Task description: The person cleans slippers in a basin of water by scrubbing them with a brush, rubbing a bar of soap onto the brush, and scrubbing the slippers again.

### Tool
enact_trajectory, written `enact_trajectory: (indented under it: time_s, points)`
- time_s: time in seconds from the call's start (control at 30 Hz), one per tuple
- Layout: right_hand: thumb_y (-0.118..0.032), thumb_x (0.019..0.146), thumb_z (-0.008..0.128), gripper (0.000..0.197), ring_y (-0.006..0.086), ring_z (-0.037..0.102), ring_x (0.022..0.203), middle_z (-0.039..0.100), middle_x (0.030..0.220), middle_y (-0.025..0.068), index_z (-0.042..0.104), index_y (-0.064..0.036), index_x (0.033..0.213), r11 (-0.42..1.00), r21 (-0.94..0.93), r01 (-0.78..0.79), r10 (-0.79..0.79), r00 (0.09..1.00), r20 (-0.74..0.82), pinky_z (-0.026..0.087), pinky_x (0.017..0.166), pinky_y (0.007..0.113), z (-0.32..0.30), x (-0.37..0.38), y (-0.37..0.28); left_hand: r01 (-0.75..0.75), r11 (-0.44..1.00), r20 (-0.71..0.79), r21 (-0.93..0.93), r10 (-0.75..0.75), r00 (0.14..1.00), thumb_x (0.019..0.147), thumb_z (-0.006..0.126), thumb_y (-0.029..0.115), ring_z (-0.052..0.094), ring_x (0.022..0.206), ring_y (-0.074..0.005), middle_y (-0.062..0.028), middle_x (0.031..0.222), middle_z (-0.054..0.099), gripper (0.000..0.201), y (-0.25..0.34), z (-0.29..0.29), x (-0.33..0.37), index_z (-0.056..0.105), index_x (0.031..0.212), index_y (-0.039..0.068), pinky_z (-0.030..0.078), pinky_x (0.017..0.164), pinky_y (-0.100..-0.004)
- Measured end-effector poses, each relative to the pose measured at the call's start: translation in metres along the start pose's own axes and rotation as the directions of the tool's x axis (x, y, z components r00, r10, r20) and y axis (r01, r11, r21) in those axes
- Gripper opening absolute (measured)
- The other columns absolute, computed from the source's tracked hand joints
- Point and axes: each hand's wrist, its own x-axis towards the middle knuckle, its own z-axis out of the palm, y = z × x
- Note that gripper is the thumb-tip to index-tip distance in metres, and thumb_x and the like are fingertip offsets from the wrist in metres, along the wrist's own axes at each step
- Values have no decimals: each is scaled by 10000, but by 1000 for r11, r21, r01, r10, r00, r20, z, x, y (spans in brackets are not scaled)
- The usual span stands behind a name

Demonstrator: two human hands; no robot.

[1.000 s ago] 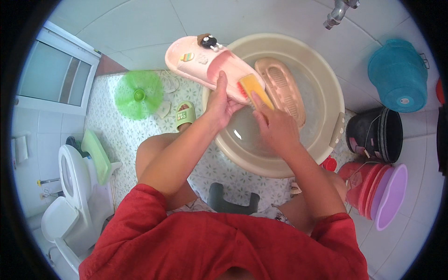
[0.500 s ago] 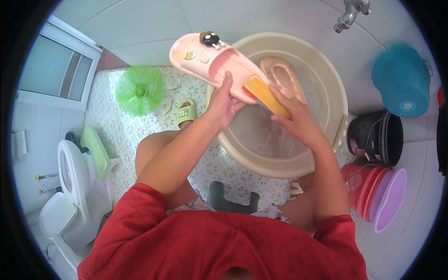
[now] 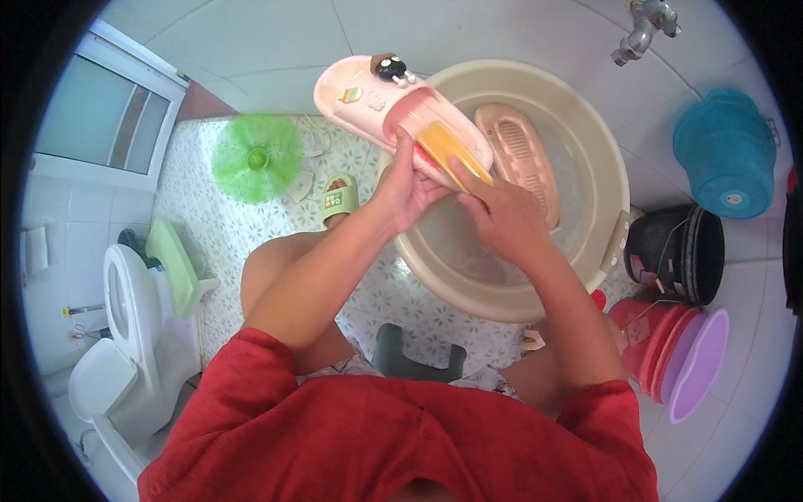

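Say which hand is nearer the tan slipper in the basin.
Right. The right hand, with the brush, appears beside the near end of the tan slipper; the left hand, holding the pink slipper, is farther left.

A red short-sleeved shirt [image 3: 401, 435] tops pale patterned shorts [image 3: 488, 381].

A pale, flower-patterned floor [image 3: 188, 167] carries a beige basin [image 3: 485, 306], a dark stool [image 3: 388, 350], a white toilet [image 3: 146, 314] and a black bucket [image 3: 665, 249].
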Motion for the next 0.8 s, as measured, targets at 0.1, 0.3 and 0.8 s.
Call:
enact_trajectory:
  time_s: [0.1,0.3,0.8]
  points:
    - [-262,882,566,495,359,622,725,619,793,204,471,-306,1366,998,27,54,-57,992,112,485,675,462,-20,-17,23,39,999,-29,-16,-39,999,917,219,661,545,1179,-285,-179,1326,489,800,6,5,-6,304,1385,18,469,991,-408]
    - [-240,866,577,570,369,616,734,603,757,206,412,-301,1408,999,-41,-28,35,981,191,482,710,463,-13,-7,12,40,995,-29,89,-38,999,915,214,666,539,1185,-275,-169,1335,482,800,-5,2,1,324,1374,20,452,1006,-421]
    - [-289,939,511,470,368,606,726,599,762,252,433,-249,1401,971,228,-71,8,964,264,458,725,434,-30,-12,-3,-123,942,46,312,114,992,812,565,44,596,1046,-233,-146,1148,574,458,12,-17,-18,442,1250,-2,471,958,-360]
